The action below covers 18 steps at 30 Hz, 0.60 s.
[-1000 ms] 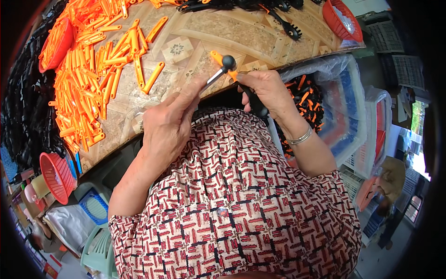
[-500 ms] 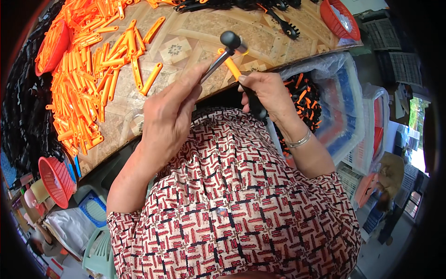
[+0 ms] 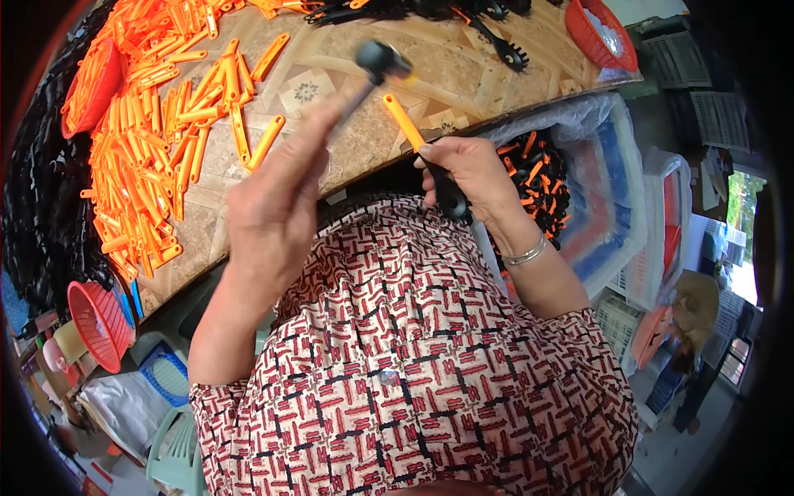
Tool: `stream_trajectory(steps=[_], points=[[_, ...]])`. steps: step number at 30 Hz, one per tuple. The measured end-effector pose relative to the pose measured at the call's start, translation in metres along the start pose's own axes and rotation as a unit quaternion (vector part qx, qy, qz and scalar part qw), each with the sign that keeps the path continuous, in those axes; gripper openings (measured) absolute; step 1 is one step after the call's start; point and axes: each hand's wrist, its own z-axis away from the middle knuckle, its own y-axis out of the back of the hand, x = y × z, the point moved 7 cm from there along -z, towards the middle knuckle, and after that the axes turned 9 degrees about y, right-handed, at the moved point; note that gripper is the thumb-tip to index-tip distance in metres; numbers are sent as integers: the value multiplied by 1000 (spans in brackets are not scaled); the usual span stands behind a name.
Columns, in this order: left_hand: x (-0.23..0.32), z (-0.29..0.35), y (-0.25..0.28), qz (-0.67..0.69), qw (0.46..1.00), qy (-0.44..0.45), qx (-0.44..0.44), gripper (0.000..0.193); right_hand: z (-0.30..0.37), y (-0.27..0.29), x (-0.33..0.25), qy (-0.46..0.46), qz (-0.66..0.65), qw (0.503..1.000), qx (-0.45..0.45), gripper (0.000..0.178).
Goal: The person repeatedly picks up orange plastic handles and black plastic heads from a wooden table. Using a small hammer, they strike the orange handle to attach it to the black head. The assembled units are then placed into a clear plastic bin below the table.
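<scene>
My left hand (image 3: 275,202) is wrapped round the metal shaft of a hammer (image 3: 375,59) with a rounded black head, slightly blurred by motion. The hammer is raised over the table, left of and apart from an orange handle end. That end belongs to a kitchen spoon (image 3: 404,124), whose black lower part rests in my right hand (image 3: 473,169). Thumb and fingers of the right hand close round it near where orange meets black. Its dark, rounded end points down toward my lap, and the orange end leans up to the left over the table edge.
Loose orange handles (image 3: 136,157) are heaped on the left of the patterned table (image 3: 339,62). Black utensil heads, including a slotted one (image 3: 506,51), lie at the far side. Red baskets (image 3: 101,325) stand around. A plastic-lined container (image 3: 608,190) at right holds black-and-orange utensils.
The hammer and my left hand have swung up and to the left, away from the orange handle end. My right hand has shifted only slightly and keeps its hold on the spoon.
</scene>
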Motion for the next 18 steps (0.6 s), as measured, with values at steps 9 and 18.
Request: stream_trajectory(steps=[9, 18], points=[[-44, -7, 6, -25, 994, 110, -8, 41, 10, 70, -23, 24, 159, 983, -92, 28], [-67, -16, 25, 69, 970, 226, 50, 46, -14, 69, -184, 543, 626, 545, 130, 16]])
